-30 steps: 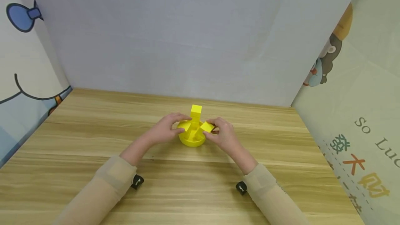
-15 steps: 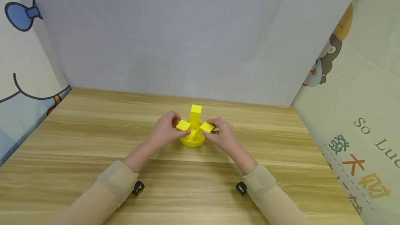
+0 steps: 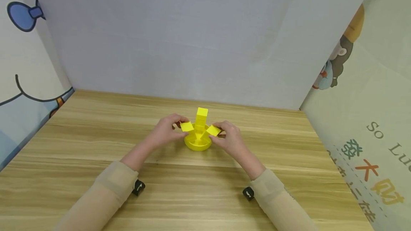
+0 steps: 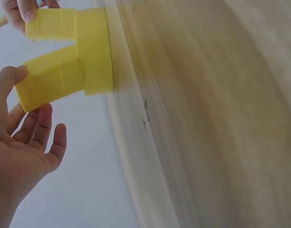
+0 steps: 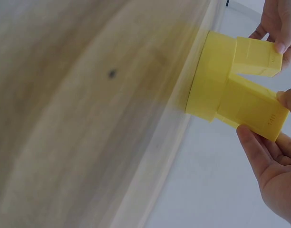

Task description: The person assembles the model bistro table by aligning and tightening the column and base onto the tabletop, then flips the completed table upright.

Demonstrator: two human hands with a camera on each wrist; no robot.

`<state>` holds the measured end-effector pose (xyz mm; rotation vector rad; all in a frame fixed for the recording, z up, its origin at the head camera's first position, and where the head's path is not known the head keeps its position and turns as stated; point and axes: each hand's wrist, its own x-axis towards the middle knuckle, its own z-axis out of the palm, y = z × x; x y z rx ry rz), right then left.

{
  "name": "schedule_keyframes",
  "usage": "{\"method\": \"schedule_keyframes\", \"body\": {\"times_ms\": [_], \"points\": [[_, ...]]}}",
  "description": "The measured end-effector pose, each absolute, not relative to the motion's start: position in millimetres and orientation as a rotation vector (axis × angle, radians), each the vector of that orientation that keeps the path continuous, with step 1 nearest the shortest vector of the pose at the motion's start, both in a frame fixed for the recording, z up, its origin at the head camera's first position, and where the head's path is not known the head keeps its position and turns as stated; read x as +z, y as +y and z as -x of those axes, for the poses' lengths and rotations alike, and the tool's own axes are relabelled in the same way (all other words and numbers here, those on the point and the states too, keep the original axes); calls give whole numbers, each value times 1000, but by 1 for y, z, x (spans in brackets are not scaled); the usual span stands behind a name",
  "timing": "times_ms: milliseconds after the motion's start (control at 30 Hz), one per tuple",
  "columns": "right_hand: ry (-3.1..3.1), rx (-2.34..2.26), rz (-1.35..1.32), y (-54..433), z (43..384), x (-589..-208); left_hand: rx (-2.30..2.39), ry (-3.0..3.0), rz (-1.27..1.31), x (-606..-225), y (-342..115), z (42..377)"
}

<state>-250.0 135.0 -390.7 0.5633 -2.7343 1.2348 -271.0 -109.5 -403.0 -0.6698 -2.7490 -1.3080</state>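
A round yellow dish (image 3: pixel 197 148) stands on the wooden table with three yellow rectangular blocks rising out of it. My left hand (image 3: pixel 165 131) pinches the upper end of the left block (image 3: pixel 187 127) between thumb and fingers. Across from it, my right hand (image 3: pixel 232 137) grips the top of the right block (image 3: pixel 213 130). The back block (image 3: pixel 202 114) rises at the far side, untouched. Seen from the left wrist, the left block (image 4: pixel 53 78) leans outward from the dish wall (image 4: pixel 95 52). Raised digits mark the right block (image 5: pixel 255 107) in the right wrist view. The blocks' lower ends are hidden inside the dish.
The wooden table (image 3: pixel 192 195) spreads around the dish. A plain pale backdrop (image 3: pixel 192 38) rises behind its far edge. Printed cartoon panels stand at the left (image 3: pixel 35 56) and right (image 3: pixel 363 92). A small black device (image 3: pixel 138 187) sits at the left wrist.
My left hand has shifted its fingers and thumb on the left block, whose top has moved slightly left and away. The right hand keeps its hold almost unmoved.
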Motion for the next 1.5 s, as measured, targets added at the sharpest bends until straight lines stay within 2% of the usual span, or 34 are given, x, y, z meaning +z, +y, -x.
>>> {"method": "schedule_keyframes", "body": {"times_ms": [300, 833, 1200, 1500], "points": [[-2728, 1226, -568, 136, 250, -389, -1270, -2722, 819, -398, -114, 275], [-2782, 1149, -584, 139, 249, -387, -1257, -2683, 801, -403, -110, 272], [-2611, 781, -756, 154, 236, -390, -1293, -2640, 657, -400, -95, 269], [-2407, 668, -921, 157, 223, -389, -1264, -2500, 556, -393, -81, 260]]}}
